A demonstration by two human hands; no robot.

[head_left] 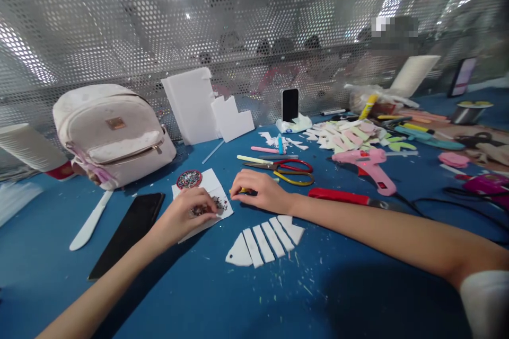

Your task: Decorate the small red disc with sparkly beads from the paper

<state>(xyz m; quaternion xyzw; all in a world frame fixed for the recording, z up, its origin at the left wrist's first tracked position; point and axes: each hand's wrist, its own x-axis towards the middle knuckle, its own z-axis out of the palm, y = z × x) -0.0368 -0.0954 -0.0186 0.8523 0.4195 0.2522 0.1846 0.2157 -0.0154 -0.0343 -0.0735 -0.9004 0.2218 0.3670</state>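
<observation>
Your left hand [187, 212] is curled low over the dark bits [220, 204] on the white paper [213, 178], at the centre-left of the frame; the paper probably lies there to keep such small bits together and off the worktop [191, 296]; the red-rimmed dish [177, 180] of similar bits sits at its far side, within easy reach. Your right hand [262, 192] rests just beside the paper, fingers bent inward and narrow, perhaps to steady the arm. The white fish pieces [264, 242] lie flat at lower centre, nearer you than both hands; narrow gaps part them, in an order that lets the fish shape read. The scissors [274, 167] and the glue gun [377, 170] lie beyond your right forearm, seemingly kept out of the working spot.

Your left fingertips point down into the bits, so you cannot tell whether they pinch any; your right fingers partly cover a yellow-and-dark tool [248, 191], and whether they grip it cannot be told; your right sleeve [483, 296] is cut off at lower right.
</observation>
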